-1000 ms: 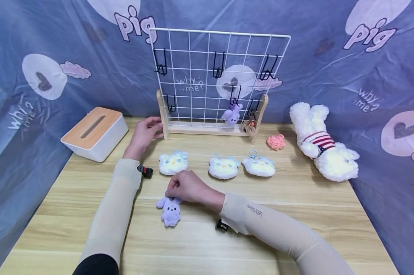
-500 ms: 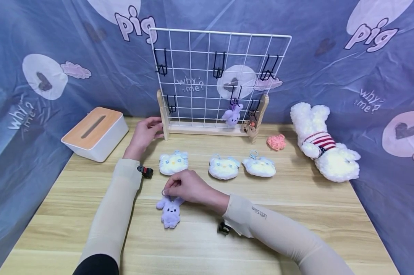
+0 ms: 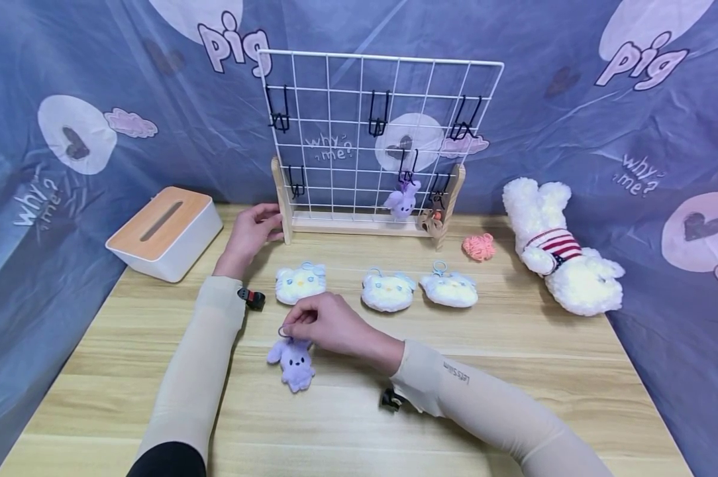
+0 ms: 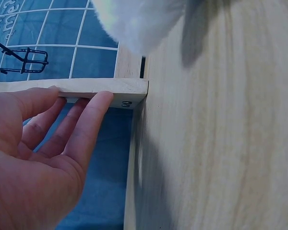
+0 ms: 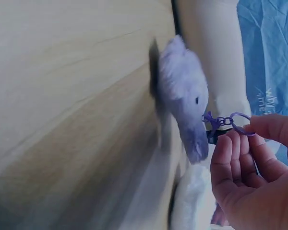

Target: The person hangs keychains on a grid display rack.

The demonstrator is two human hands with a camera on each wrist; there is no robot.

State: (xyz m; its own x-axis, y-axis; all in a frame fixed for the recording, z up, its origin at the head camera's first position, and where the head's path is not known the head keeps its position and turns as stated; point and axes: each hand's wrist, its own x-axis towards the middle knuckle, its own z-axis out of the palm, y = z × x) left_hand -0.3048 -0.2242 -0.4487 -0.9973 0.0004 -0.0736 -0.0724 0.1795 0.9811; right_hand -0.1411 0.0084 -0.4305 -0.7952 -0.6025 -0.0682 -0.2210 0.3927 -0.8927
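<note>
My right hand [image 3: 329, 322] pinches the metal-looking ring of a purple plush bunny keychain [image 3: 297, 366] between thumb and fingertip. In the right wrist view the ring [image 5: 241, 123] and short purple chain lead to the bunny [image 5: 182, 81], which is close over the table with its shadow beside it. My left hand [image 3: 253, 235] is at the left wooden post [image 3: 281, 202] of a white wire rack [image 3: 347, 119]. In the left wrist view that hand [image 4: 53, 163] rests its fairly straight fingertips on the post [image 4: 129, 86], holding nothing else.
Three white plush cat-face keychains [image 3: 387, 291] lie before the rack. Black hooks [image 3: 280, 119] are on its grid; a purple plush [image 3: 402, 201] and a brown plush [image 3: 432, 223] hang there. Around stand a tissue box [image 3: 163, 228], pink yarn-like bundle [image 3: 479, 247] and white plush toy [image 3: 558, 248].
My right hand has shifted slightly left and up, bringing the ring into clear view. The bunny has moved up a little and now tilts. My left hand stays at the post.
</note>
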